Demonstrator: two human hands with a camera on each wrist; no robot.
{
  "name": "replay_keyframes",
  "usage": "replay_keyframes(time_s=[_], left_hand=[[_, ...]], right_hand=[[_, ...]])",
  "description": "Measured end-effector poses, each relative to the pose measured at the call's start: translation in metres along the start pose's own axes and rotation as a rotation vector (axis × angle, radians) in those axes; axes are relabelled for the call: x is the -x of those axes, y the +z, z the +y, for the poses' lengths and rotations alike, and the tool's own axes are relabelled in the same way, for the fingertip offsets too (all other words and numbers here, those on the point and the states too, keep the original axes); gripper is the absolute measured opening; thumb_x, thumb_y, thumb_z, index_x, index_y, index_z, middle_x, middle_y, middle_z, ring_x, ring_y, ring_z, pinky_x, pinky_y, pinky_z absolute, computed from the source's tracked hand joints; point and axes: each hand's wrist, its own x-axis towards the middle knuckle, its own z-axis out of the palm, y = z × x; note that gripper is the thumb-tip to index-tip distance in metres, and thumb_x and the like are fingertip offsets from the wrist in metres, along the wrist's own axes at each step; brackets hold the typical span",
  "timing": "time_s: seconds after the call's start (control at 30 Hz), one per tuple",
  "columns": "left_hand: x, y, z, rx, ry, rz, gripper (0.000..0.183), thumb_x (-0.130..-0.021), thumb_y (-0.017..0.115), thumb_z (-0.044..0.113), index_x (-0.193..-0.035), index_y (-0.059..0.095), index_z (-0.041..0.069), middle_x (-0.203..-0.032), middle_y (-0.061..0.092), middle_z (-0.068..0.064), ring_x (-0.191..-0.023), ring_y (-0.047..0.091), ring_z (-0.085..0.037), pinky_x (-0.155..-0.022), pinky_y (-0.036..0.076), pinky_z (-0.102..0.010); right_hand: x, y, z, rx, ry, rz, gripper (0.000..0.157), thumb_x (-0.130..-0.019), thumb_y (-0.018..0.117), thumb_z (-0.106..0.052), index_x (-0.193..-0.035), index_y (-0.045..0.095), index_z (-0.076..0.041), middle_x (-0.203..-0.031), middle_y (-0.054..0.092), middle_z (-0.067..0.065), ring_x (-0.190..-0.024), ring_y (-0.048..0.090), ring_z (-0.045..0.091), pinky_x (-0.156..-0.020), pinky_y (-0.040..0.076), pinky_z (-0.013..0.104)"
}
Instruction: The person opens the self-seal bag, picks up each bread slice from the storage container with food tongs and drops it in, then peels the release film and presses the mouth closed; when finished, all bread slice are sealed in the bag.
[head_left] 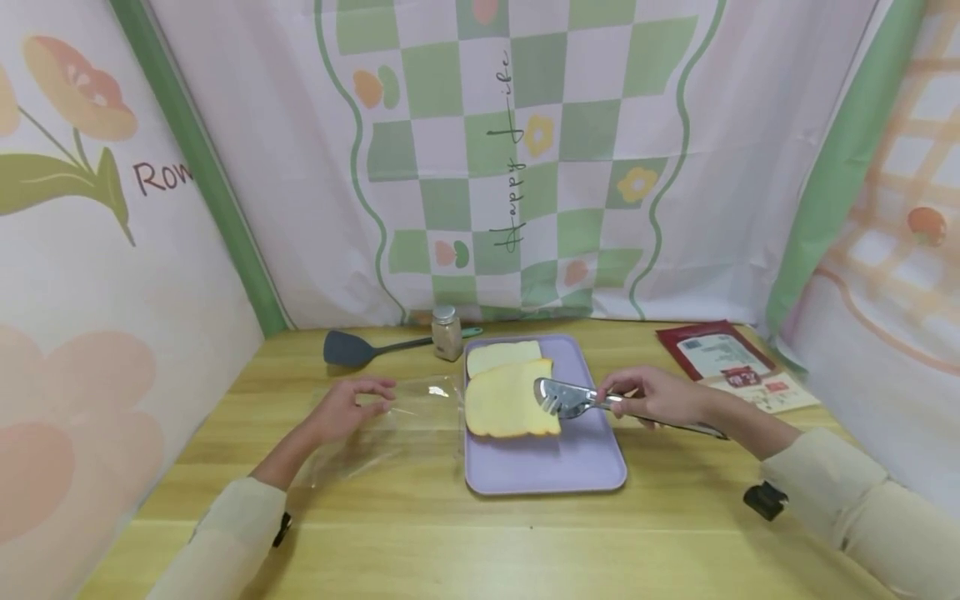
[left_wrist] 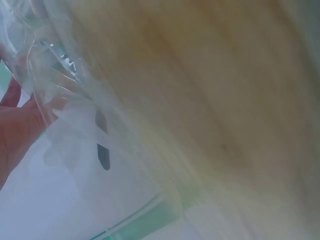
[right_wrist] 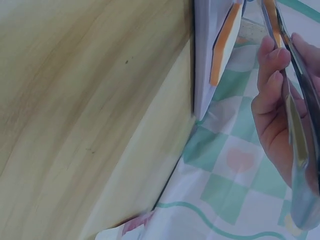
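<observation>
My right hand (head_left: 652, 396) holds metal food tongs (head_left: 573, 397); their forked tip overlaps the right edge of the front bread slice (head_left: 506, 404). That slice lies partly over another bread slice (head_left: 502, 357), both on a lilac tray (head_left: 543, 475). In the right wrist view, fingers and thumb close around the two arms of the tongs (right_wrist: 300, 135). My left hand (head_left: 348, 408) is at the left part of a clear plastic bag (head_left: 420, 417), thumb and fingers apart. The bag's film (left_wrist: 55, 85) lies across that hand in the left wrist view.
Behind the bag are a dark spatula (head_left: 351, 349) and a glass jar (head_left: 447, 335) with a metal lid, full of something pale brown. A red and cream packet (head_left: 738, 367) lies at the right rear of the wooden table (head_left: 420, 550). Patterned cloth (head_left: 525, 192) hangs around the table.
</observation>
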Motion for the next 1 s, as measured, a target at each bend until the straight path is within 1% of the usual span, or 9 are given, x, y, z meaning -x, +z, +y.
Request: replay_keyframes(time_s=[0.17,0.33,0.47,0.57,0.7,0.8,1.0], left_hand=[[0.001,0.000,0.002,-0.013,-0.005,0.015,0.014,-0.090,0.071,0.004,-0.103,0.072,-0.001,-0.129,0.063,-0.019,-0.124,0.054,-0.043,-0.090,0.055,-0.048],[0.000,-0.001,-0.001,-0.021,-0.020,0.025,0.014,-0.090,0.070,0.002,-0.104,0.071,-0.001,-0.129,0.064,-0.018,-0.125,0.054,-0.042,-0.088,0.056,-0.043],[0.000,0.000,-0.001,-0.012,-0.031,0.037,0.015,-0.090,0.070,0.003,-0.105,0.071,-0.001,-0.130,0.063,-0.017,-0.125,0.054,-0.040,-0.088,0.057,-0.041],[0.000,0.000,-0.001,-0.008,-0.024,0.045,0.016,-0.090,0.070,0.004,-0.105,0.071,-0.001,-0.131,0.063,-0.017,-0.125,0.054,-0.041,-0.087,0.057,-0.039],[0.000,0.000,-0.002,-0.005,-0.018,0.060,0.018,-0.090,0.071,0.004,-0.106,0.071,-0.001,-0.131,0.063,-0.017,-0.124,0.055,-0.041,-0.087,0.057,-0.038],[-0.001,0.000,-0.003,-0.011,-0.015,0.078,0.018,-0.090,0.071,0.003,-0.107,0.071,-0.002,-0.130,0.063,-0.017,-0.124,0.055,-0.041,-0.087,0.057,-0.040],[-0.002,0.001,-0.004,-0.009,-0.008,0.107,0.017,-0.088,0.072,0.001,-0.105,0.071,-0.002,-0.126,0.065,-0.018,-0.122,0.057,-0.040,-0.099,0.048,-0.055]], right_hand=[[-0.004,0.000,-0.006,-0.012,-0.021,0.017,0.021,-0.098,0.062,-0.012,-0.115,0.063,0.001,-0.088,0.065,0.021,-0.049,0.047,0.010,-0.042,0.042,0.024],[-0.009,0.005,-0.012,0.000,-0.035,0.041,0.019,-0.098,0.063,-0.013,-0.113,0.065,-0.003,-0.086,0.067,0.019,-0.048,0.048,0.009,-0.040,0.041,0.025],[-0.015,0.013,-0.018,-0.005,0.001,0.056,0.020,-0.097,0.065,-0.015,-0.113,0.066,-0.004,-0.087,0.068,0.019,-0.048,0.048,0.010,-0.042,0.043,0.025],[-0.020,0.019,-0.022,-0.010,0.029,0.065,0.019,-0.096,0.066,-0.014,-0.113,0.067,-0.006,-0.086,0.067,0.018,-0.049,0.049,0.011,-0.043,0.045,0.026],[-0.024,0.025,-0.027,-0.004,0.030,0.076,0.017,-0.095,0.066,-0.010,-0.111,0.068,-0.007,-0.083,0.067,0.018,-0.048,0.050,0.014,-0.043,0.046,0.026],[-0.027,0.029,-0.029,-0.008,0.029,0.077,0.016,-0.094,0.066,-0.008,-0.110,0.068,-0.007,-0.082,0.067,0.017,-0.048,0.050,0.013,-0.042,0.046,0.025],[-0.033,0.031,-0.029,-0.014,0.029,0.049,0.015,-0.096,0.064,-0.009,-0.111,0.067,-0.008,-0.081,0.067,0.017,-0.045,0.048,0.010,-0.041,0.044,0.025]])
